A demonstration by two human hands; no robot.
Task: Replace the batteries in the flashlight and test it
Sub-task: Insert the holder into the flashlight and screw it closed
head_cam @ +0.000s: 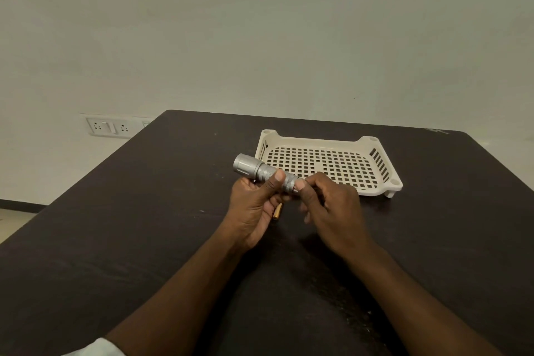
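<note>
In the head view, a silver flashlight [265, 172] is held above a dark table [144, 211], lifted clear of the surface and just in front of a cream perforated tray [372, 140] that stands empty further back. The left hand [254, 211] is wrapped around the knurled middle of the barrel, with the thumb laid across the top and the fingers closed beneath, so that the body is firmly gripped. The right hand [329, 205] is closed on the tail end of the flashlight, the thumb and forefinger pinched around what appears to be the tail cap; whether the cap is already loosened cannot be told. The long axis of the flashlight runs from upper left to lower right, with the wide head pointed away to the left and the tail pointed toward the right hand, which is therefore the hand placed to turn it. A small gold-coloured cylinder [277, 211], taken to be a battery, lies on the table just below the left hand, partly hidden by it. It is judged that the step in hand is twisting at the tail, either opening or closing the battery compartment; which of the two cannot be settled. No light is seen at the head.
</note>
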